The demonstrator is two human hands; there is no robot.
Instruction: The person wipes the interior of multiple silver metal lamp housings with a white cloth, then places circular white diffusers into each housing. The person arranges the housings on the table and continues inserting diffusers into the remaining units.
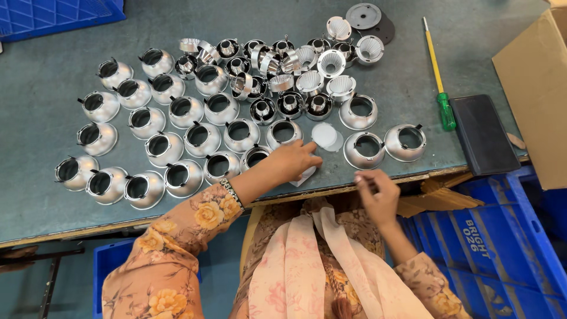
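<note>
My left hand (287,160) rests near the table's front edge, fingers down on a small white sheet (306,174) next to a silver cup-shaped housing (254,156). Just beyond its fingertips lies a pair of round frosted discs (326,136). My right hand (377,196) hovers at the table edge with fingers curled; whether it pinches something small I cannot tell. Two silver housings (363,150) (405,142) sit just above it.
Several silver housings (147,121) cover the green table (41,195) in rows at left. Ribbed reflectors (331,62) and smaller ring parts cluster at the back. A yellow-green screwdriver (438,77), a black flat case (481,134), cardboard (534,88) and blue crates (490,254) stand at right.
</note>
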